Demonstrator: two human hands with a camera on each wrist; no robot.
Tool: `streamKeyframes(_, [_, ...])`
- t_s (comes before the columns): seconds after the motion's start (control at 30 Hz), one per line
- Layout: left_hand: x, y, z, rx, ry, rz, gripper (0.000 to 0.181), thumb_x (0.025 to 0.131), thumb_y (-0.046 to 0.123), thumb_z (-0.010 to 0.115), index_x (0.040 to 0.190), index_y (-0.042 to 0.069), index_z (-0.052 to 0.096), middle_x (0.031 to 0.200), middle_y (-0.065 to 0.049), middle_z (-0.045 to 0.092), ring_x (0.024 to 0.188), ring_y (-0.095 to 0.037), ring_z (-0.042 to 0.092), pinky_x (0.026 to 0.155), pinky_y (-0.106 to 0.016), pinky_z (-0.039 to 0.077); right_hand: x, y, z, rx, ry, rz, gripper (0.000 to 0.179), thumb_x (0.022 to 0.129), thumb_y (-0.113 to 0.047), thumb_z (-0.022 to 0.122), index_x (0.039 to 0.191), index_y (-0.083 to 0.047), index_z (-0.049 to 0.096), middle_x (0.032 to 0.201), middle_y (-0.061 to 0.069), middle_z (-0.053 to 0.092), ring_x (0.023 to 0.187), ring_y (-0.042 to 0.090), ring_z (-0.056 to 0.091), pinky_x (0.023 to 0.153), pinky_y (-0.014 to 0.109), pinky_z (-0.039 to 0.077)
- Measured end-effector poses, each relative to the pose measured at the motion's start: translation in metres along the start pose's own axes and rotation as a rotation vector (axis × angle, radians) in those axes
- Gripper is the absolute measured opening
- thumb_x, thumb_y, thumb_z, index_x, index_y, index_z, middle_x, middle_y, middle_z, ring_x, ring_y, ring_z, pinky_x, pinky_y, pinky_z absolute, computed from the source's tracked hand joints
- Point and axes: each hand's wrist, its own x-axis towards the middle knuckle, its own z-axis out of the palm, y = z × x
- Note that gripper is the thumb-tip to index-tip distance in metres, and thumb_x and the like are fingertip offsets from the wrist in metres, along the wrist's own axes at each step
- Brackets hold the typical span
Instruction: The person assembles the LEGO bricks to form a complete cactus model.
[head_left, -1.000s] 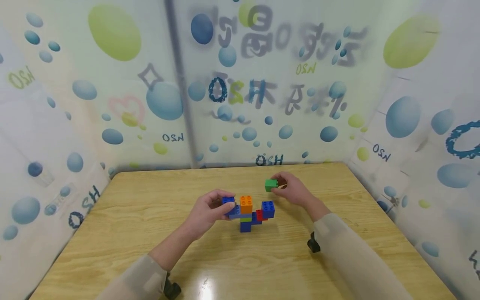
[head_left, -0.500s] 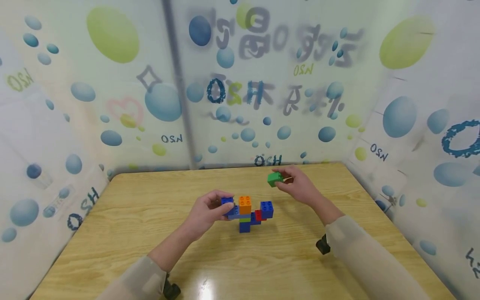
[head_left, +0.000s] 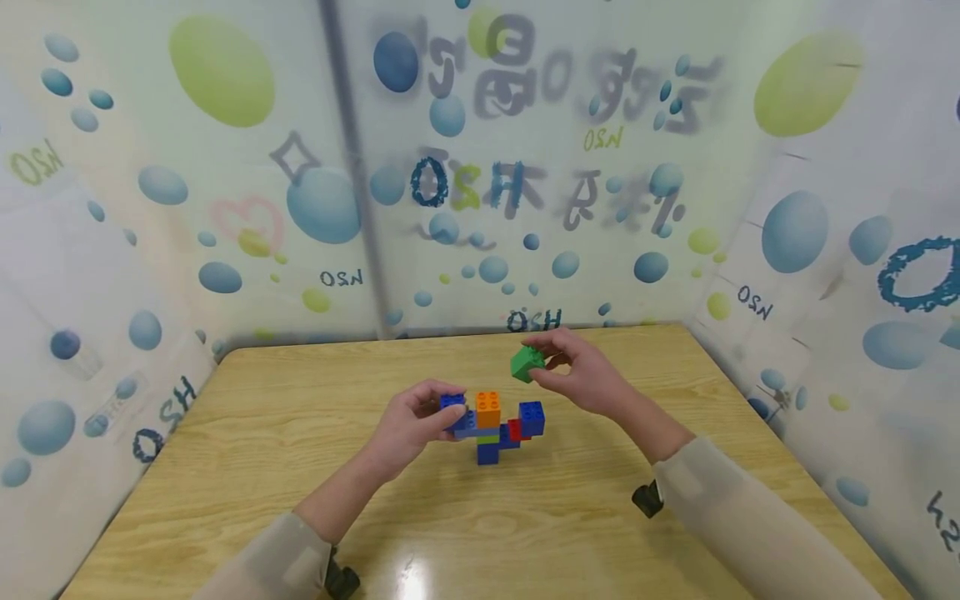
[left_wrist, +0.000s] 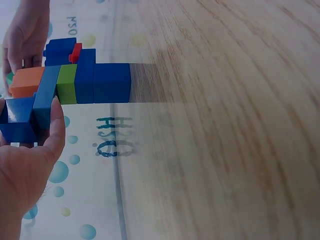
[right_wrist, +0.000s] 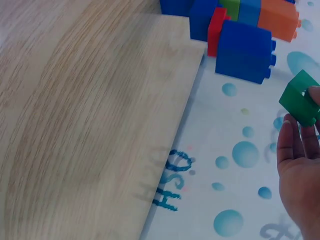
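A structure of toy building bricks stands upright on the wooden table. In the head view an orange brick (head_left: 488, 409) tops its middle, above a lime green brick (left_wrist: 67, 84) and a blue base brick (left_wrist: 112, 83). On its left arm sits a blue brick (left_wrist: 19, 120), pinched between the thumb and fingers of my left hand (head_left: 408, 429). The right arm carries a red brick (right_wrist: 217, 32) and another blue brick (right_wrist: 244, 51). My right hand (head_left: 581, 375) pinches a green brick (head_left: 527, 364), tilted, in the air behind and right of the structure, apart from it.
The wooden table (head_left: 247, 433) spreads out around the structure. Patterned curtain-like walls (head_left: 480, 275) enclose its back and sides. A dark wrist camera (head_left: 648, 499) shows beneath the right sleeve, another camera (head_left: 342, 581) beneath the left.
My right hand has lifted the green brick from the far part of the table, tilted it and brought it left, nearer the structure. The left hand keeps its hold in place.
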Motion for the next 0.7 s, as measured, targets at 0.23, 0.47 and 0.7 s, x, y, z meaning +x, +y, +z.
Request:
streamKeyframes(0.23, [0.001, -0.001, 0.000, -0.001, 0.000, -0.001, 0.034, 0.107, 0.023, 0.075, 0.137, 0.009, 0.071, 0.123, -0.012, 0.066, 0.107, -0.026, 0.068, 0.087, -0.035, 0.069, -0.002, -0.024, 0.010, 0.008, -0.048, -0.065, 0.045, 0.103, -0.011, 0.078, 0.146, -0.007, 0.066, 0.133, 0.012, 0.066, 0.109, 0.023, 0.069, 0.094, 0.020, 0.060])
streamKeyframes(0.47, [0.000, 0.000, 0.001, 0.016, 0.006, 0.000, 0.033, 0.107, 0.024, 0.075, 0.137, 0.010, 0.071, 0.122, -0.012, 0.067, 0.106, -0.026, 0.068, 0.087, -0.035, 0.069, -0.001, -0.031, 0.020, 0.008, -0.091, -0.122, 0.042, 0.102, -0.010, 0.078, 0.143, -0.008, 0.070, 0.131, 0.010, 0.069, 0.108, 0.021, 0.069, 0.094, 0.023, 0.061])
streamKeyframes(0.7, [0.000, 0.000, 0.001, 0.018, 0.004, 0.000, 0.034, 0.107, 0.024, 0.075, 0.137, 0.010, 0.070, 0.122, -0.012, 0.068, 0.107, -0.025, 0.069, 0.088, -0.036, 0.069, 0.001, -0.034, 0.028, -0.006, -0.107, -0.128, 0.040, 0.102, -0.013, 0.079, 0.141, -0.011, 0.073, 0.133, 0.009, 0.068, 0.112, 0.021, 0.069, 0.098, 0.033, 0.064])
